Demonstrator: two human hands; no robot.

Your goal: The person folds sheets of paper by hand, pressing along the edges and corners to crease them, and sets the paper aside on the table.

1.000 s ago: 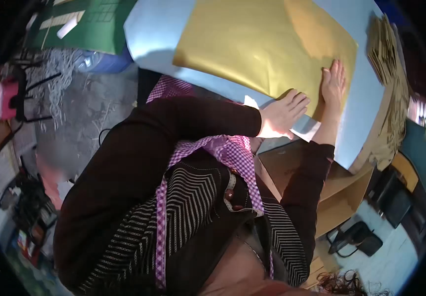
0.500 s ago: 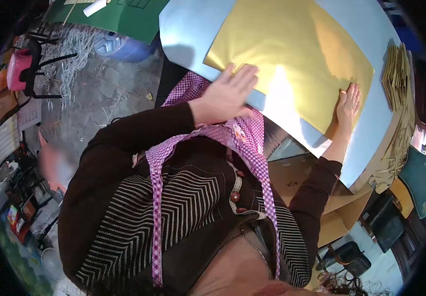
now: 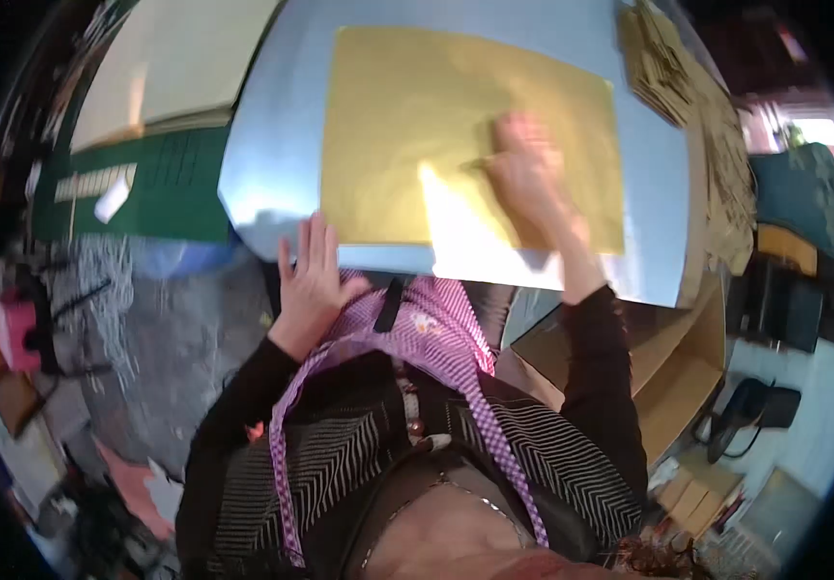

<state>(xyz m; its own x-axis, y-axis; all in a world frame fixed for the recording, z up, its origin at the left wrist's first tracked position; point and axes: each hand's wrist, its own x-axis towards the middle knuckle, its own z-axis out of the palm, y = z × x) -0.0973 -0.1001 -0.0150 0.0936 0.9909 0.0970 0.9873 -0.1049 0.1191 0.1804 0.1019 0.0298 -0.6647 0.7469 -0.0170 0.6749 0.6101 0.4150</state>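
Note:
A gold sheet of paper (image 3: 393, 126) lies flat on a light blue surface (image 3: 272, 126), with bright sunlight across its lower part. My left hand (image 3: 311, 280) is open, fingers extended, at the near edge of the blue surface beside the sheet's lower left corner. Over the right half of the sheet is my right hand (image 3: 528, 169), its fingers stretched out and blurred by motion. It appears to lie on the paper, and no object shows in it.
Folded brown paper bundles (image 3: 654, 63) line the right edge. To the left is a green board (image 3: 190, 174) with a small white piece (image 3: 112, 199) and cream sheets (image 3: 180, 58). An open cardboard box (image 3: 683, 387) stands below at right; a pink-backed chair (image 3: 16, 333) is far left.
My view has turned, so the gold sheet now looks squarer to me. My right hand has moved inward from the sheet's right edge. My left hand has shifted to its lower left corner.

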